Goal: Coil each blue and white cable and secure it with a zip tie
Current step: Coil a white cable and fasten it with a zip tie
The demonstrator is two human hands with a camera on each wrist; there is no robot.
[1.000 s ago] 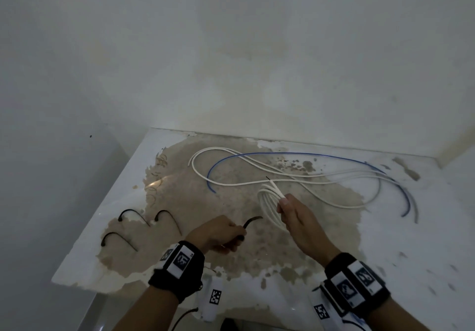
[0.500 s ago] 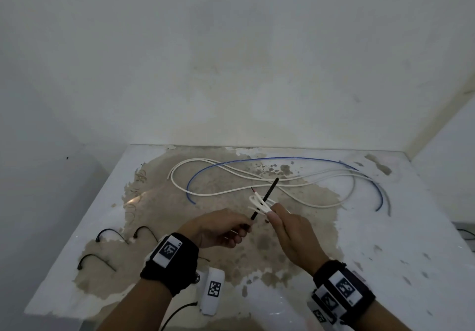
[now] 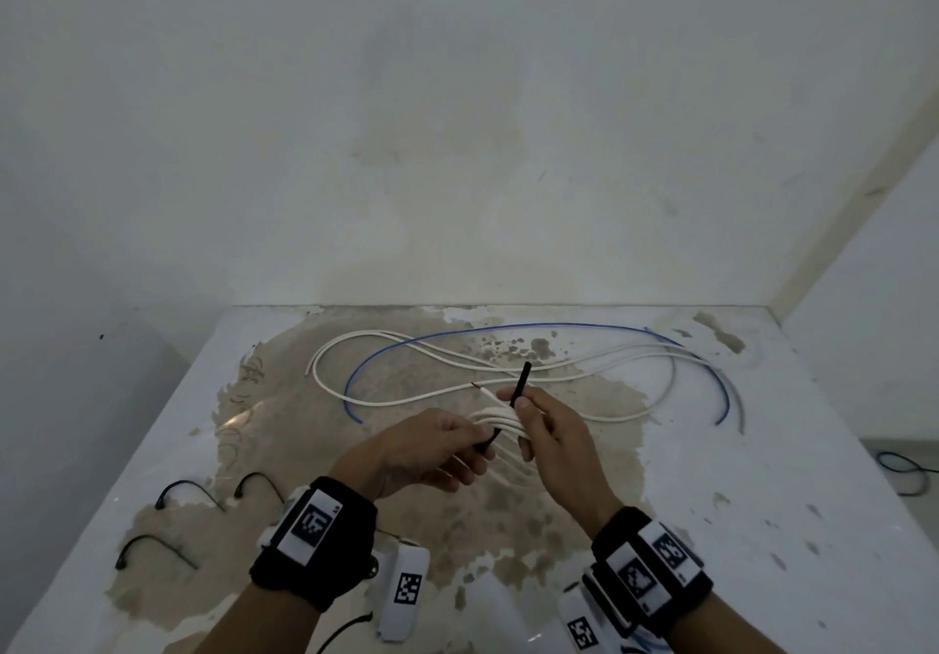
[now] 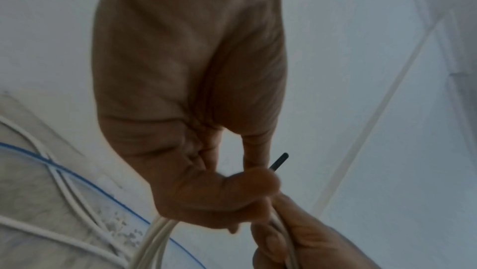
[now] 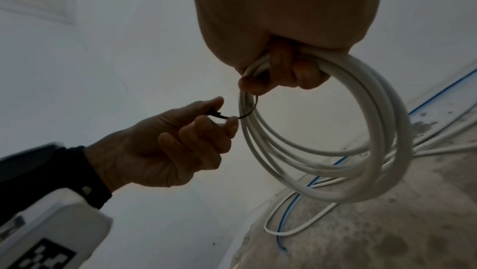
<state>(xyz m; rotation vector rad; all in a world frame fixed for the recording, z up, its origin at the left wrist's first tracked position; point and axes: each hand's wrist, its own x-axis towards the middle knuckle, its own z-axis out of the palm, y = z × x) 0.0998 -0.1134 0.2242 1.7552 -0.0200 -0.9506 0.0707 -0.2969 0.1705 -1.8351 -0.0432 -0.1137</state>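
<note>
A white cable coil [image 5: 335,151] of several turns hangs from my right hand [image 3: 528,419], whose fingers curl through it above the table [image 3: 813,475]. A black zip tie [image 3: 521,384] stands against the coil, its tail sticking up past my right thumb. My left hand [image 3: 457,445] pinches the zip tie's head [image 5: 219,115] just left of the coil, and the strap bends round the turns. The zip tie tail [image 4: 278,161] shows beyond my left fingers. A blue cable [image 3: 508,329] and loose white cables [image 3: 406,343] lie uncoiled on the table behind.
Three spare black zip ties [image 3: 188,493] lie near the table's front left. The tabletop is stained brown in the middle. A wall stands right behind the table. A dark cord [image 3: 909,470] lies on the floor off the right edge.
Both hands rose and came together. The zip tie, held apart from the coil a second ago, now lies against it with its tail up past my right thumb.
</note>
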